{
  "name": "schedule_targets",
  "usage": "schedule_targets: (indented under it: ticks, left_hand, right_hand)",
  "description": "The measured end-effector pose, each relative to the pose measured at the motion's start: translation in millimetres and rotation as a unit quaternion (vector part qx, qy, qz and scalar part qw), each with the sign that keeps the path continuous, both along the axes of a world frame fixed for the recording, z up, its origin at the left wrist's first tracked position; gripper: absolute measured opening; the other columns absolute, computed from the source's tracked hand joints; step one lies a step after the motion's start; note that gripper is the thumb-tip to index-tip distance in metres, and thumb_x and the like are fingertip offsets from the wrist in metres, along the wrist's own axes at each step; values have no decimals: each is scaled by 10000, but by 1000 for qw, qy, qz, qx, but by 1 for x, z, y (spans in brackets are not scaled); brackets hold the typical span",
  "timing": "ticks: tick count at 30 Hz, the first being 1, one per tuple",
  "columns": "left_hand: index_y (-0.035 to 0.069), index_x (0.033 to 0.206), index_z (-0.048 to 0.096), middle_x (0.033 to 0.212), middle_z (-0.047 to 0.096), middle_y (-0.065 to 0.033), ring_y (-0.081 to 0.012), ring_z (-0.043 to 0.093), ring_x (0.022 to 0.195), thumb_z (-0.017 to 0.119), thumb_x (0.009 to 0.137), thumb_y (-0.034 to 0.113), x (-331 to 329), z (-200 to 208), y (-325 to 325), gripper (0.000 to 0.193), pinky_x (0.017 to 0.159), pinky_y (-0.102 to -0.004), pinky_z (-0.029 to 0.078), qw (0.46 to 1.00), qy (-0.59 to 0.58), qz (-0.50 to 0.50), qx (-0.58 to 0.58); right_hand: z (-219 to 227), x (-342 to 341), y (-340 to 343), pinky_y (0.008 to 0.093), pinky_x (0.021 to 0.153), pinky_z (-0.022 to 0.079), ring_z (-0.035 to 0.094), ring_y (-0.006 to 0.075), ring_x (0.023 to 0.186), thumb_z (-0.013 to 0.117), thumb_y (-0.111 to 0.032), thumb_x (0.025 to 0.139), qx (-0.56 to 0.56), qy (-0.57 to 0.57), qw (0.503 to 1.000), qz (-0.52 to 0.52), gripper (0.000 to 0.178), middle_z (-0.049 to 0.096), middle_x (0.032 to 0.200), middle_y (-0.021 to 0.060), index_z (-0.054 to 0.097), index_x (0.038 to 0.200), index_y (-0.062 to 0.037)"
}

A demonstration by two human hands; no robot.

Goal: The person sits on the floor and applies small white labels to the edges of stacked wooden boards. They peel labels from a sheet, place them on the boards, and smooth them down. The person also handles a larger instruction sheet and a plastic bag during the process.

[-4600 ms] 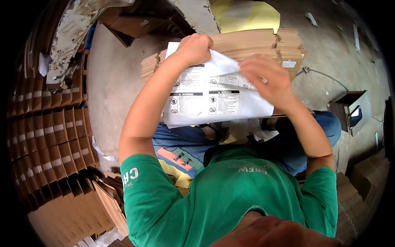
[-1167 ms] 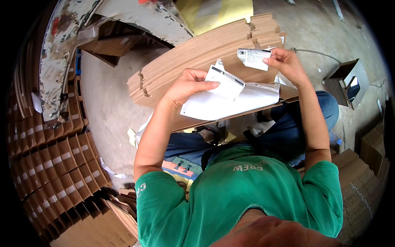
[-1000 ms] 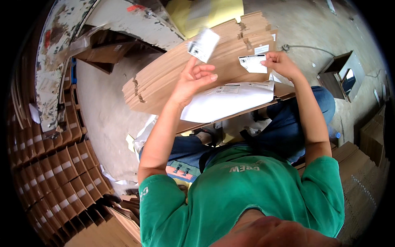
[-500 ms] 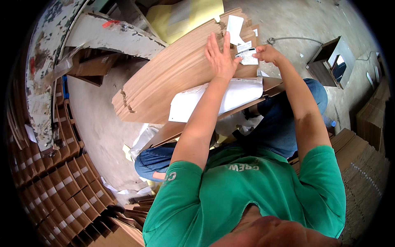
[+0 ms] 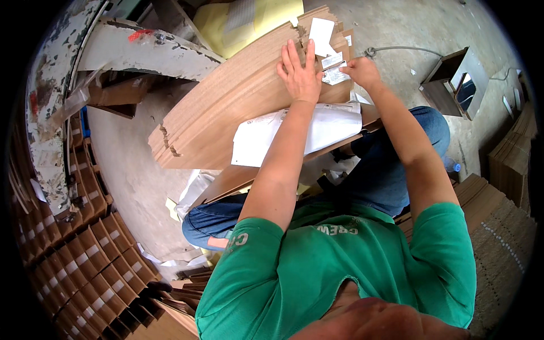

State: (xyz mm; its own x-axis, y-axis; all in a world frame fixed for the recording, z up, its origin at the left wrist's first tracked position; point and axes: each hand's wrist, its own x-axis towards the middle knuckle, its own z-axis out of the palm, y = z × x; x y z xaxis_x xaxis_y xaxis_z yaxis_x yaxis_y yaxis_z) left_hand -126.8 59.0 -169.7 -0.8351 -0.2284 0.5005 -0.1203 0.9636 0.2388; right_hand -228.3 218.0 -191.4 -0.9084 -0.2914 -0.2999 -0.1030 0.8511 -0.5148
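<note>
A stack of flat brown cardboard sheets [image 5: 221, 110] lies fanned out in front of me, above my knees. My left hand [image 5: 301, 79] rests flat on it, fingers spread. At the stack's right end my right hand [image 5: 361, 72] pinches the edge of a small printed white label [image 5: 333, 76] between thumb and finger. Just above lie another small white label [image 5: 332, 59] and a larger blank white slip [image 5: 321, 35]. Under my left forearm, a large white paper sheet [image 5: 255, 139] covers the near part of the cardboard.
A chipped white metal frame [image 5: 141, 54] stands at the far left, with yellow sheets [image 5: 243, 22] beside it. Cardboard partitions [image 5: 79, 266] fill the lower left. On the right are a metal box [image 5: 462, 85] with a cable, a bottle [image 5: 451, 165] and cardboard stacks [image 5: 498, 226].
My right hand has shifted slightly left, and the label at its fingertips now looks tilted, its dark upper edge no longer plain. The left hand stays flat on the cardboard.
</note>
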Motion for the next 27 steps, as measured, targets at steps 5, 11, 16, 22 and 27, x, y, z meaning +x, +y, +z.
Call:
schedule_targets:
  ticks: [5,11,16,22,27]
  left_hand:
    - [232,1369,304,1419,191,-199,-360,235,1268,807,556,234,1,7,0,956,944,-510,227,1000,-6,-11,2]
    - [121,1354,297,1265,418,-176,-283,436,1100,772,624,154,27,23,-10,871,894,-423,331,989,38,-68,124]
    - [36,1194,472,942,608,-70,-127,562,788,697,757,99,76,33,-10,495,682,-246,436,726,-36,-105,679]
    - [32,994,613,787,612,-6,-76,547,702,658,812,150,112,54,-22,221,612,-194,425,564,-45,-116,817]
    - [51,868,651,748,603,13,-49,503,649,640,839,233,113,68,-18,184,590,-179,387,560,-103,-67,819]
  right_hand:
    - [6,-9,19,370,688,505,633,303,823,696,-312,715,161,110,981,-3,263,658,821,140,652,766,-57]
    - [15,9,-15,375,679,497,627,307,767,638,-161,672,-51,-62,961,265,130,648,780,159,649,746,-55]
    - [-41,-14,-2,366,662,490,622,272,719,622,-146,687,46,60,964,256,112,646,758,140,657,743,-55]
    - [77,33,-13,241,650,464,573,95,733,594,-113,813,-320,-207,916,127,102,647,823,10,658,850,-42]
    - [144,64,-32,200,703,421,525,44,755,586,-91,847,-431,-74,890,126,126,614,803,-22,641,937,-22]
